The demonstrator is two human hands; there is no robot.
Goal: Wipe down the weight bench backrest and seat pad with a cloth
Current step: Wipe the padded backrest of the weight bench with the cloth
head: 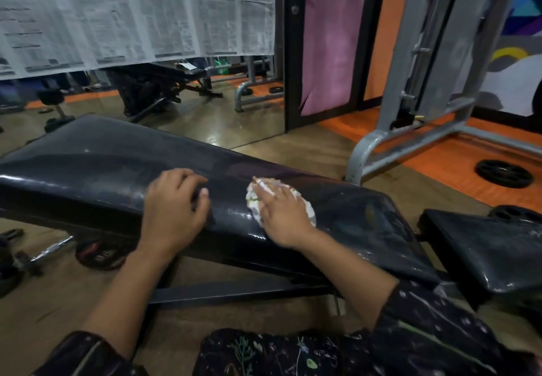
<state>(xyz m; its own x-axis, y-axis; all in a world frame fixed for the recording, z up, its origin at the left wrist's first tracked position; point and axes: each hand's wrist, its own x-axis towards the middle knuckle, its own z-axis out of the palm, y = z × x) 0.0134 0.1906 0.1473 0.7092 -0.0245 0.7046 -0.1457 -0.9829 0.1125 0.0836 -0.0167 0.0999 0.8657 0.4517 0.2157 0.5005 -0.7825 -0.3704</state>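
The long black backrest (96,167) of the weight bench runs across the view from left to right, shiny and scuffed. Its separate black seat pad (481,246) lies at the right end. My right hand (281,214) presses a crumpled white patterned cloth (311,210) flat on the backrest near its middle, fingers spread over it. My left hand (176,205) rests on the backrest's near edge just left of the cloth, fingers curled over the pad and holding nothing loose.
A grey metal rack frame (410,129) stands at the right on an orange floor strip, with a black weight plate (504,172) beside it. A mirror (176,105) partly covered in newspaper faces me. Dumbbells (44,254) lie on the floor at the left under the bench.
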